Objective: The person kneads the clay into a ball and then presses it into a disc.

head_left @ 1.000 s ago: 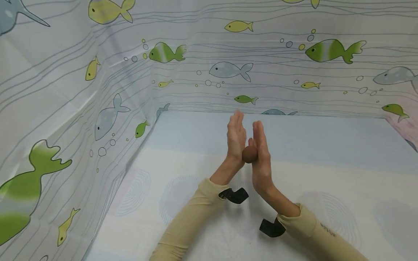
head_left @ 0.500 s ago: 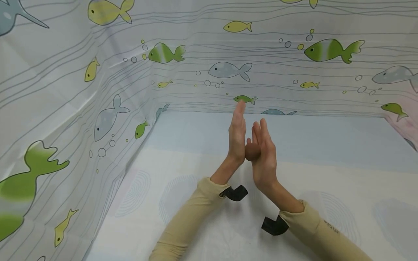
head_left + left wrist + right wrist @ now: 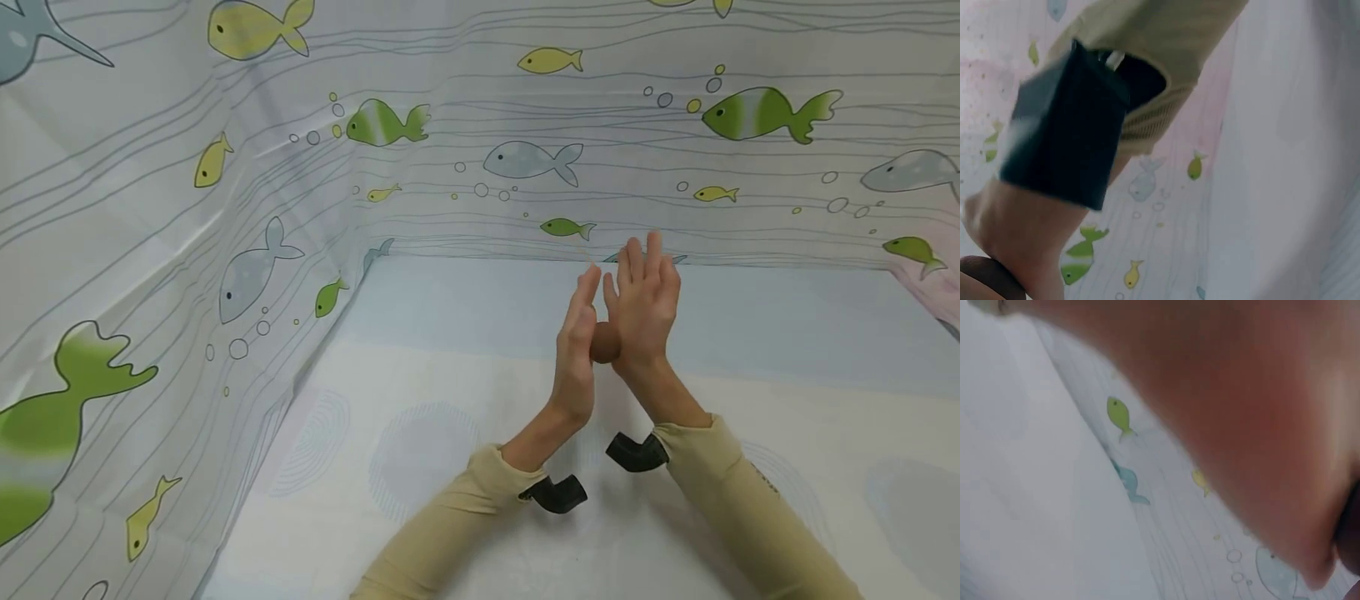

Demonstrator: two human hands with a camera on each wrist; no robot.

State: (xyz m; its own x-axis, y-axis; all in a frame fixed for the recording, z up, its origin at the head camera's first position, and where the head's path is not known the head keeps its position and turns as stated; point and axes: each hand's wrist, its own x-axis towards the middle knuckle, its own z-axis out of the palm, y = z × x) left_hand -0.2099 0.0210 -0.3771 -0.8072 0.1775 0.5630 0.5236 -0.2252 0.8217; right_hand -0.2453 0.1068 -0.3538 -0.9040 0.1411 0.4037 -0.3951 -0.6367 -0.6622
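Note:
A small, smooth brown ball (image 3: 605, 342), looking like clay or dough, sits between the two palms. My left hand (image 3: 574, 358) stands upright on its left side, fingers extended and pointing away from me. Facing it, my right hand (image 3: 645, 310) has its fingers straight and slightly spread, the ball against the lower palm. Both hands are raised over the table. In the left wrist view the ball (image 3: 991, 275) shows at the lower left corner beside the right hand's heel. Only a dark edge of the ball (image 3: 1350, 540) appears in the right wrist view.
A white and pale blue cloth (image 3: 465, 333) covers the table. Fish-printed sheets (image 3: 450, 108) form the back and left walls. A black wrist piece (image 3: 557, 494) sticks out under the left cuff, another black piece (image 3: 637, 452) under the right cuff.
Both hands and the ball have shifted right. The right hand has slid forward along the left, which has drawn back toward me; the ball stays between the palms.

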